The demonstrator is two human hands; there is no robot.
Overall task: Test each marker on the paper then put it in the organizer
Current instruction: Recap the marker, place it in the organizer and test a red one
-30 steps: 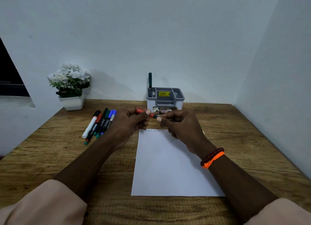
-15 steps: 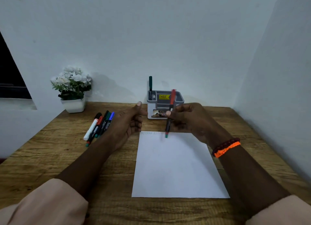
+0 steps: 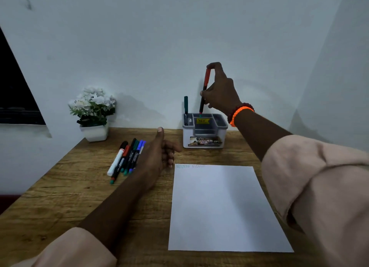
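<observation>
My right hand (image 3: 220, 91) holds a red-capped black marker (image 3: 204, 92) upright, cap up, its lower end just above the rear compartment of the grey-and-white organizer (image 3: 205, 141). A green marker (image 3: 185, 107) stands in the organizer's left slot. My left hand (image 3: 159, 152) rests on the desk with fingers loosely curled and thumb up, holding nothing, right next to a row of several markers (image 3: 127, 157). The white paper (image 3: 223, 204) lies in front of the organizer, with faint scribbles along its top left edge.
A white pot of white flowers (image 3: 92, 114) stands at the back left of the wooden desk (image 3: 69, 190). Walls close off the back and the right side. The desk's left edge runs diagonally past the markers.
My right hand has lifted the red-capped marker from the paper's top edge up and back over the organizer. My left hand has stayed beside the row of markers.
</observation>
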